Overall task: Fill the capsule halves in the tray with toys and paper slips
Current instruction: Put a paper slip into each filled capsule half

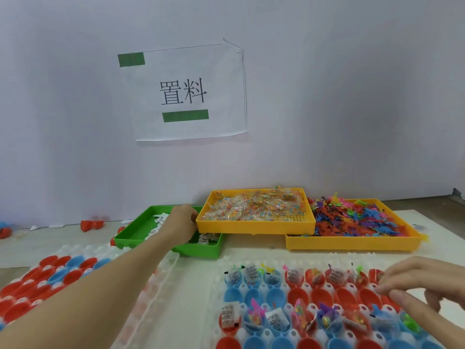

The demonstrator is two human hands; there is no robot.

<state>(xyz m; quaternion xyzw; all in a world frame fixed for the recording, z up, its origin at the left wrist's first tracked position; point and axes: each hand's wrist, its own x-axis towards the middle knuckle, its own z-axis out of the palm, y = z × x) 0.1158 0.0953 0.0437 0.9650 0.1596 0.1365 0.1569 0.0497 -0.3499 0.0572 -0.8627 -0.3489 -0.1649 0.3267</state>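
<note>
My left hand (180,226) reaches into the green tray (130,235) of white paper slips (161,219); its fingers are hidden behind the hand and under the orange tray's edge. My right hand (415,288) hovers with spread, relaxed fingers over the right end of the white capsule tray (251,293). This tray holds red and blue capsule halves (299,295); some contain paper slips and small toys, others stand bare.
An orange tray of bagged beads (254,210) rests partly over the green tray. A second orange tray (357,238) holds colourful plastic toys. Another white tray of red and blue halves (50,280) lies at the left. Loose red halves (91,224) sit by the wall.
</note>
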